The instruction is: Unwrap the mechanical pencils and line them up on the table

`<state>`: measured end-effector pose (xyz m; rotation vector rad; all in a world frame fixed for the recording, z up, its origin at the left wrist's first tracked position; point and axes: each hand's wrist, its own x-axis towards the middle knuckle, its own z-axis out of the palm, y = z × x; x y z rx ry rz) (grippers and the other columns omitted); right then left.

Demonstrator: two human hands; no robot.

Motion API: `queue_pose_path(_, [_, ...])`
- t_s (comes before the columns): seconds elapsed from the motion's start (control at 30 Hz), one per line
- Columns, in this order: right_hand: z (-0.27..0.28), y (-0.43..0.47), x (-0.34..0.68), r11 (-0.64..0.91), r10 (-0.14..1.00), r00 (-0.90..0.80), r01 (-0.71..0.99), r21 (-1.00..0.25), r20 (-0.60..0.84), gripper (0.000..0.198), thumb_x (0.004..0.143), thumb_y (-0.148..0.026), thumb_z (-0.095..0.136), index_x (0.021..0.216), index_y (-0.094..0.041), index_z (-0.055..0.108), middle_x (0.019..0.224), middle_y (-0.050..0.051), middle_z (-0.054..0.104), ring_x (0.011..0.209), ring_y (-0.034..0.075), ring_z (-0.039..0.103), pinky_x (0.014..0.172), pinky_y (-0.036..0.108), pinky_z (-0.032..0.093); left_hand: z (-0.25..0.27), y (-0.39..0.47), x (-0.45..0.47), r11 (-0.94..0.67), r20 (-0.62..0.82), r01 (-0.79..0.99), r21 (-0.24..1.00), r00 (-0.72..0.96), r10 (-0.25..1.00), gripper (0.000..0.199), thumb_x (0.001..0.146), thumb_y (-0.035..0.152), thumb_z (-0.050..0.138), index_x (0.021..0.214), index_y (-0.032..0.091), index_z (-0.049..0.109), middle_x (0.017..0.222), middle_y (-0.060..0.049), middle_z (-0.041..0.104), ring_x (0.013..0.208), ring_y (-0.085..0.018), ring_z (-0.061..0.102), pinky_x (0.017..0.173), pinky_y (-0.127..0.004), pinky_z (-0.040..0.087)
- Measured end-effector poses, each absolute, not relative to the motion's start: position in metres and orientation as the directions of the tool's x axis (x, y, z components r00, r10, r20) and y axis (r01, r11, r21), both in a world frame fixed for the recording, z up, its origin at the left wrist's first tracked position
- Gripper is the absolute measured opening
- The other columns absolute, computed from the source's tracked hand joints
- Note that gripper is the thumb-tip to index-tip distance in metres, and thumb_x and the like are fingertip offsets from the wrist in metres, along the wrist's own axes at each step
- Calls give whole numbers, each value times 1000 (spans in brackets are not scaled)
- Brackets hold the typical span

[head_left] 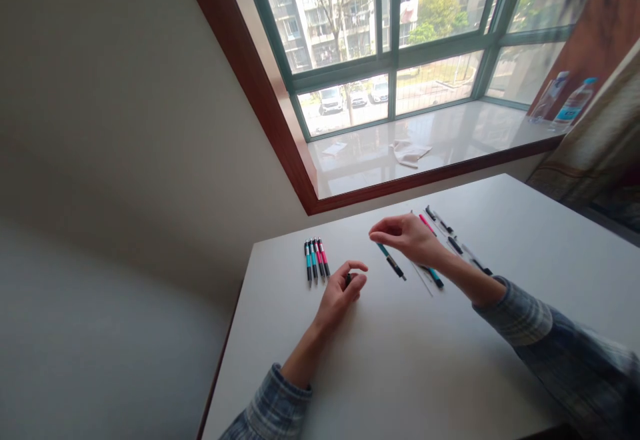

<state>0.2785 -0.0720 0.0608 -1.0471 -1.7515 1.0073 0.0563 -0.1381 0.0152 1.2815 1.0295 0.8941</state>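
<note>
Left hand: fingers half curled, thumb and index apart, small black piece caught inside the curl. Right hand: thumb and index tips pinched together just above the upper end of a teal-and-black pen; can't tell from here if they grip anything. That pen is between the hands, angled. Four pens, two teal, two pink, side by side on desk, beyond left hand. Loose pen parts scattered around and past right wrist.
</note>
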Motion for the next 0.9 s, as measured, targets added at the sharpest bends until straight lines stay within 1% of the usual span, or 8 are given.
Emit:
queue_pose_path(0.1, [56,-92,258,239,930,-307,92,-967,201,26,86,-42,74,92,-17,80,83,5,78,73,18,69,64,28,52,24,-136,61,45,-95,142,989,367,925,42,87,53,71,108,16,68,64,7,32,60,-10,28,57,-25,22])
queue_pose_path(0.23, [45,-107,246,153,928,-342,-2,-988,144,22,87,-38,73,91,-17,78,80,5,77,70,17,67,62,27,52,26,-134,68,-14,-47,186,982,320,946,40,84,53,75,80,15,65,63,6,30,61,-10,25,57,-26,21])
queue_pose_path(0.3, [44,-108,246,144,925,-352,-28,-989,144,21,88,-38,74,92,-17,78,81,4,76,72,17,67,63,27,51,25,-134,70,-23,-26,175,984,274,961,42,84,53,75,73,15,60,63,6,31,61,-10,26,57,-26,22])
queue_pose_path(0.43, [41,-102,252,136,947,-275,-127,-983,166,25,88,-43,74,89,-18,75,82,4,75,72,16,66,67,28,53,22,-135,71,14,-37,92,996,247,968,37,88,51,72,81,16,62,68,4,41,63,-11,33,59,-25,29])
queue_pose_path(0.5, [37,-98,256,92,960,-244,-202,-975,140,28,87,-46,75,90,-18,73,86,5,77,77,17,69,73,30,55,21,-135,71,57,-63,32,998,234,970,35,89,51,70,86,17,62,70,4,42,62,-10,35,59,-24,31])
queue_pose_path(0.6, [28,-95,261,7,968,-242,-260,-966,72,33,83,-48,80,94,-18,72,92,8,79,83,20,74,79,33,58,18,-135,70,111,-104,-25,994,206,973,39,88,56,67,83,18,58,71,4,43,60,-10,35,56,-23,32])
queue_pose_path(0.73, [15,-96,265,28,960,-268,-195,-980,81,31,80,-44,83,93,-18,73,88,7,79,82,20,74,77,33,57,15,-135,70,119,-116,-5,993,212,970,40,89,56,67,79,19,55,70,4,42,60,-10,36,56,-22,34])
queue_pose_path(0.9, [8,-96,268,156,950,-279,24,-987,143,30,88,-47,72,98,-19,79,89,6,79,82,20,71,75,31,56,13,-135,69,72,-79,38,997,202,976,37,92,53,65,82,19,55,73,3,44,63,-11,37,59,-22,36])
